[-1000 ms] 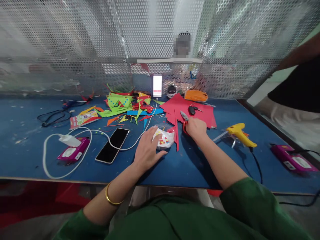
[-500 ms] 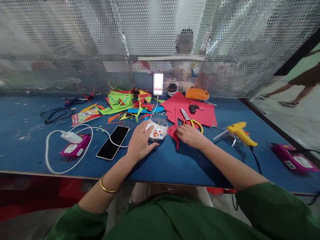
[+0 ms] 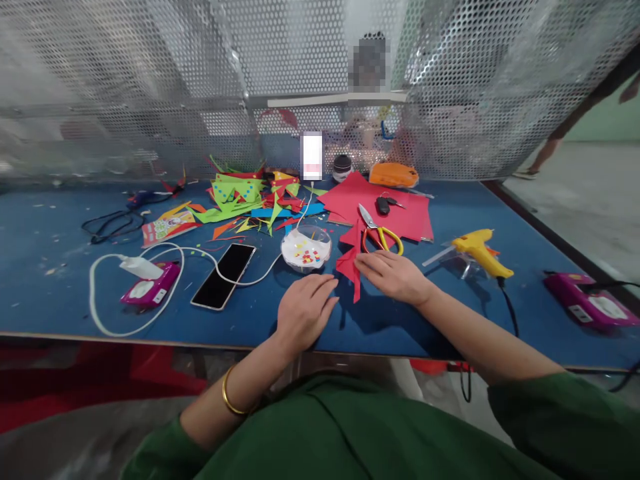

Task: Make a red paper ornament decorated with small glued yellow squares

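My right hand (image 3: 393, 277) has its fingertips on a cut piece of red paper (image 3: 351, 263), gripping its right edge. Just left of it, my left hand (image 3: 306, 312) hovers low over the blue table (image 3: 270, 327), its fingers close together and bent; whether they hold anything small is hidden. Beyond my left hand sits a clear bowl (image 3: 306, 250) with small coloured bits on white. Scissors (image 3: 381, 233) with yellow and red handles lie past my right hand, beside a large red sheet (image 3: 405, 217) that carries a car key (image 3: 384, 205).
A yellow glue gun (image 3: 480, 252) lies to the right, near a purple pack (image 3: 593, 300). On the left are a black phone (image 3: 225, 277), a white cable and another purple pack (image 3: 150, 287). Colourful paper scraps (image 3: 235, 193) and a lit phone (image 3: 313, 155) stand toward the mesh screen.
My left hand has left the bowl and moved toward me and right, its fingers drawing together. The red piece has tilted slightly under my right hand. The view has shifted a little.
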The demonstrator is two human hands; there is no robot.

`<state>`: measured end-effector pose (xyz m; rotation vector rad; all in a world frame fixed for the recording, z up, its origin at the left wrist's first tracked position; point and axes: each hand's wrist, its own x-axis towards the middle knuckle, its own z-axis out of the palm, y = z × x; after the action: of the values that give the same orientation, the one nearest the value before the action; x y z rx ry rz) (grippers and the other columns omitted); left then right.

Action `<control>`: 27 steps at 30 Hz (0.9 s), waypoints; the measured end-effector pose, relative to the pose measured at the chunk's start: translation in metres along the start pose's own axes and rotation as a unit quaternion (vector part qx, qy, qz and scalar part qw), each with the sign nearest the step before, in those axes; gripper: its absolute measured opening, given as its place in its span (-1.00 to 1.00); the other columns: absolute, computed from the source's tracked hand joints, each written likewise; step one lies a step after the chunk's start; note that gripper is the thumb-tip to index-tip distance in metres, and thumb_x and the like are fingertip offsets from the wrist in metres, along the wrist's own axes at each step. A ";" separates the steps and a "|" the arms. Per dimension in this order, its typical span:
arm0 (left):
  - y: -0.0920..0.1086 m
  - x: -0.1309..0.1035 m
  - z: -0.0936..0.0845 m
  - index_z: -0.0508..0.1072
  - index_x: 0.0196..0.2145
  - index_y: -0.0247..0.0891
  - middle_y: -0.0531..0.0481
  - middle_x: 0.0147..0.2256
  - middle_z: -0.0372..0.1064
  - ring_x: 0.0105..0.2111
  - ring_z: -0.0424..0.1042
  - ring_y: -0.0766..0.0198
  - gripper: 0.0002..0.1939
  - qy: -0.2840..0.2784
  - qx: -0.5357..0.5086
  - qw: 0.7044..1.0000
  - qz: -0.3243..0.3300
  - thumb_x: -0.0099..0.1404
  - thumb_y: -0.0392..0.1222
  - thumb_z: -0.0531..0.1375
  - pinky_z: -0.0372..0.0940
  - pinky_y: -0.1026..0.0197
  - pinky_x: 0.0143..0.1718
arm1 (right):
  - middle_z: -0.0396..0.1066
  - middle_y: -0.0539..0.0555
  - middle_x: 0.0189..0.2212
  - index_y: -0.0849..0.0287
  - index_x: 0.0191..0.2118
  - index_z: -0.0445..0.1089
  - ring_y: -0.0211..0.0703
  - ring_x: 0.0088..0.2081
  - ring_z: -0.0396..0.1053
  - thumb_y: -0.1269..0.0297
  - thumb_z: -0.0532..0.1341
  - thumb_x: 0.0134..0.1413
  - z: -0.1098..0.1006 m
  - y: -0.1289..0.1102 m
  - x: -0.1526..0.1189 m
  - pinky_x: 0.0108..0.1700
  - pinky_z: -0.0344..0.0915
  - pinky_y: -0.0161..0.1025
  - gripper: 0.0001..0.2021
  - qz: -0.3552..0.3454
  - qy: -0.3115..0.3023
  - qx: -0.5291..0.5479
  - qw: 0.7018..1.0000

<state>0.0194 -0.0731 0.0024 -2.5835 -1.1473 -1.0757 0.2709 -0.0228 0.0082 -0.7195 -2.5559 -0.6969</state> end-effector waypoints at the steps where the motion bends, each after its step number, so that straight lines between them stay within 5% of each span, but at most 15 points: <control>1: 0.003 0.001 0.001 0.50 0.00 -0.25 -0.15 -0.05 0.58 -0.08 0.56 0.07 -0.75 -0.003 -0.002 1.000 -0.006 0.36 -0.24 0.24 0.47 0.00 -0.06 | 0.56 0.25 -0.09 0.29 -0.01 0.51 -0.10 -0.12 0.50 0.54 0.04 0.32 -0.008 -0.006 -0.005 -0.03 0.46 -0.07 -0.69 0.000 0.011 0.002 1.000; 7: 0.024 -0.001 0.005 0.53 -0.03 -0.25 -0.14 -0.06 0.59 -0.07 0.54 0.09 -0.77 -0.035 -0.024 0.998 0.035 0.40 -0.26 0.16 0.43 0.03 -0.07 | 0.58 0.24 -0.08 0.25 0.06 0.48 -0.10 -0.02 0.51 0.53 0.15 0.26 -0.039 -0.061 -0.031 -0.01 0.49 -0.13 -0.69 0.066 0.087 0.071 0.992; 11: 0.030 -0.008 0.010 0.57 -0.13 -0.25 -0.08 -0.18 0.63 -0.17 0.55 0.16 -0.77 -0.057 -0.005 0.994 0.091 0.45 -0.29 0.10 0.37 0.09 -0.17 | 0.59 0.21 -0.10 0.22 0.03 0.52 -0.09 -0.05 0.53 0.52 0.14 0.27 -0.040 -0.088 -0.040 -0.01 0.47 -0.13 -0.69 0.122 0.062 0.102 0.985; 16: 0.033 -0.012 0.013 0.57 -0.14 -0.29 -0.11 -0.18 0.62 -0.21 0.54 0.15 -0.77 -0.106 0.026 0.989 0.099 0.45 -0.29 0.09 0.32 0.07 -0.18 | 0.61 0.16 -0.15 0.19 -0.08 0.55 -0.11 -0.12 0.54 0.41 0.19 0.28 -0.040 -0.101 -0.039 -0.05 0.43 -0.14 -0.80 0.208 0.033 0.100 0.972; 20: 0.033 -0.015 0.009 0.55 -0.05 -0.33 -0.15 -0.10 0.61 -0.13 0.54 0.09 -0.75 -0.136 0.001 0.988 0.080 0.44 -0.26 0.11 0.33 0.03 -0.10 | 0.62 0.14 -0.17 0.21 -0.13 0.54 -0.13 -0.14 0.54 0.42 0.18 0.29 -0.039 -0.109 -0.039 -0.01 0.38 -0.15 -0.82 0.209 0.042 0.110 0.971; 23: 0.031 -0.022 0.003 0.53 0.01 -0.27 -0.13 -0.01 0.58 -0.02 0.52 0.12 -0.74 -0.125 -0.032 0.989 0.070 0.45 -0.21 0.13 0.31 0.05 0.01 | 0.62 0.15 -0.17 0.24 -0.14 0.53 -0.10 -0.14 0.55 0.45 0.16 0.28 -0.040 -0.116 -0.043 0.00 0.36 -0.12 -0.81 0.215 0.036 0.118 0.969; 27: 0.031 -0.032 0.001 0.57 -0.20 -0.15 0.03 -0.19 0.63 -0.13 0.55 0.21 -0.85 -0.098 -0.045 0.991 0.078 0.44 -0.24 0.17 0.31 0.13 -0.09 | 0.62 0.16 -0.15 0.21 -0.10 0.52 -0.09 -0.10 0.54 0.47 0.18 0.27 -0.041 -0.124 -0.048 -0.02 0.36 -0.14 -0.81 0.259 0.035 0.137 0.956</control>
<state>0.0263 -0.1135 -0.0137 -2.8465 -0.9316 -0.8781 0.2475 -0.1554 -0.0265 -1.1728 -2.1894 -0.1863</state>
